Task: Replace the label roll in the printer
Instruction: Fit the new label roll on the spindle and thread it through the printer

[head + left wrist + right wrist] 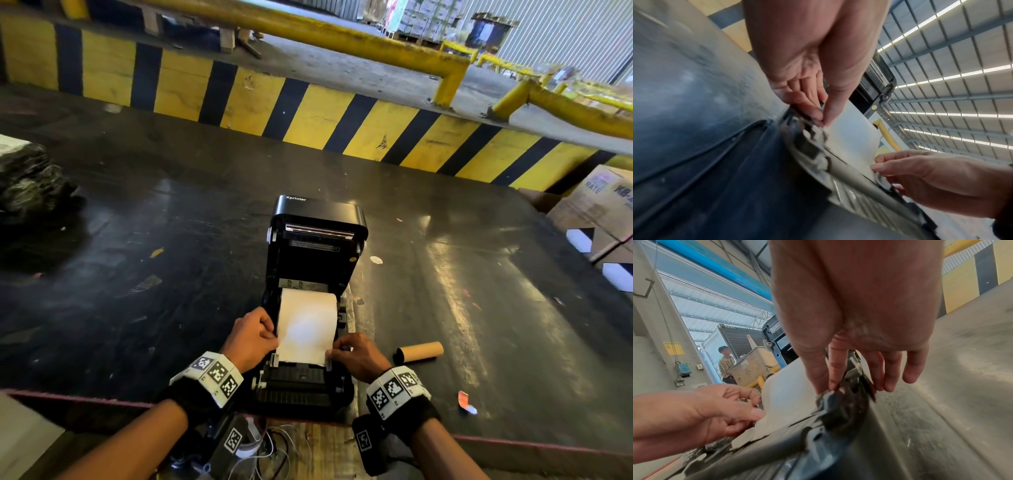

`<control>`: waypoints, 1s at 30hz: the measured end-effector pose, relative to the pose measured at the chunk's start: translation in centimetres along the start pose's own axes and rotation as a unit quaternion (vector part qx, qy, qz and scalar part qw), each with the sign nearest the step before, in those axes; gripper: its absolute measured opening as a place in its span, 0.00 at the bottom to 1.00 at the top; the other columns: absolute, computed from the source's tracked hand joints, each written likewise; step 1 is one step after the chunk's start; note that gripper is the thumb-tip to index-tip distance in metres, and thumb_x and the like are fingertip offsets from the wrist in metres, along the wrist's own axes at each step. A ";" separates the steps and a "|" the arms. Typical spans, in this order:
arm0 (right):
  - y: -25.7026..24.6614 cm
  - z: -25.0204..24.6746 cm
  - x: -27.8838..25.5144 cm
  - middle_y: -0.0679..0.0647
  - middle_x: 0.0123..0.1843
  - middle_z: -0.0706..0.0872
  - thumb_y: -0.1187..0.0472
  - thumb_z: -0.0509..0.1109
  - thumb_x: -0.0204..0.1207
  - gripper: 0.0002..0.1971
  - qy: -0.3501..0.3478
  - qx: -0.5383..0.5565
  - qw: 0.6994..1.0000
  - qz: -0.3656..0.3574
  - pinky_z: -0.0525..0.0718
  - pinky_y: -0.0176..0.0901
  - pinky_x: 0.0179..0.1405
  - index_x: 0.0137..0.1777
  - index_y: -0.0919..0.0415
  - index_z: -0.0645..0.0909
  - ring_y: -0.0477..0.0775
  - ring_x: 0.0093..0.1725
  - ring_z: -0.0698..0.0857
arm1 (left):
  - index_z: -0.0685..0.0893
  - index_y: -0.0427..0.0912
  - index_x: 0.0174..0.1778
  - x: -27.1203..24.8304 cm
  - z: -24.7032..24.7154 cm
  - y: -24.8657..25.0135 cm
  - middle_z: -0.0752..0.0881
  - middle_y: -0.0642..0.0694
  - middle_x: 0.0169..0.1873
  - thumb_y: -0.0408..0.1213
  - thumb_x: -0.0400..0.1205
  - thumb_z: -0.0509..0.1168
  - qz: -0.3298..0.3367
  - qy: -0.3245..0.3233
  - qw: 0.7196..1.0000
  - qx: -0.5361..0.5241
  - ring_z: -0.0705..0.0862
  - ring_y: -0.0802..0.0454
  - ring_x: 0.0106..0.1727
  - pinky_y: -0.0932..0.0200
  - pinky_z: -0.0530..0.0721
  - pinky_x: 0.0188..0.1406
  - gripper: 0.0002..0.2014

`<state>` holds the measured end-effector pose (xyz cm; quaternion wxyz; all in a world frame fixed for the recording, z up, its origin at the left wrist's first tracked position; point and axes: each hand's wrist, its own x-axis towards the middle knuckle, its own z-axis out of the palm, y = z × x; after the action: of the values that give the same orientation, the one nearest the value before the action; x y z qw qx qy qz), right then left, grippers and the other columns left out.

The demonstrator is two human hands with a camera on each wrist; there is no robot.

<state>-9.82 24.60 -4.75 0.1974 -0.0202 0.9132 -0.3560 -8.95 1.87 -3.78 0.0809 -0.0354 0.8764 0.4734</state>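
Observation:
A black label printer (317, 219) stands on the dark table with its lid tilted up and back. A white label roll (307, 301) sits in its bay, and a white strip of labels (305, 339) runs toward me over the front guides. My left hand (255, 334) pinches the strip's left edge (830, 123) between thumb and fingers. My right hand (354, 351) pinches the right edge at the right guide (830, 390), with the outer fingers loosely extended. A bare brown cardboard core (418, 352) lies on the table just right of the printer.
A yellow-and-black striped barrier (308, 113) runs along the table's far side. Cardboard boxes (596, 212) stand at the right, a black wrapped bundle (30, 181) at the far left. Paper scraps (466, 401) lie near the front edge, with cables (274, 448) below it. In the right wrist view a person (725, 365) stands in the background.

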 end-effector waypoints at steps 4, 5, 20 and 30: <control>-0.3 0.0 -0.4 0.50 0.32 0.85 0.61 0.69 0.75 0.10 0.001 0.036 0.999 -0.017 0.79 0.32 0.35 0.32 0.58 0.84 0.44 0.33 0.81 | 0.74 0.47 0.36 0.5 -0.5 0.6 0.89 0.40 0.34 0.27 0.68 0.72 -0.006 -0.064 0.996 0.054 0.87 0.46 0.37 0.48 0.86 0.41 0.14; -0.2 0.1 -0.4 0.50 0.31 0.84 0.61 0.69 0.75 0.11 0.003 0.031 0.999 -0.015 0.78 0.31 0.34 0.31 0.57 0.82 0.43 0.32 0.80 | 0.74 0.47 0.36 0.5 -0.6 0.6 0.89 0.40 0.36 0.28 0.68 0.72 -0.005 -0.069 0.996 0.062 0.87 0.45 0.39 0.47 0.87 0.42 0.14; -0.2 0.3 -1.1 0.45 0.30 0.82 0.60 0.69 0.77 0.12 0.028 0.072 0.997 -0.012 0.75 0.24 0.29 0.31 0.54 0.82 0.40 0.31 0.79 | 0.75 0.46 0.32 0.2 -0.3 0.0 0.86 0.43 0.32 0.30 0.69 0.75 0.011 -0.020 0.999 0.033 0.84 0.49 0.33 0.54 0.84 0.35 0.14; -0.2 0.5 -1.5 0.45 0.31 0.82 0.61 0.70 0.76 0.09 0.084 0.105 0.990 -0.030 0.76 0.20 0.27 0.45 0.68 0.87 0.40 0.32 0.79 | 0.75 0.45 0.31 0.4 -0.6 0.4 0.84 0.45 0.31 0.28 0.70 0.73 0.012 -0.059 0.996 0.071 0.81 0.51 0.32 0.60 0.79 0.30 0.13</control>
<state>-8.25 24.42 -4.42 0.1100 0.0034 0.8830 -0.4564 -9.51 1.60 -3.16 0.1296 0.0088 0.9016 0.4126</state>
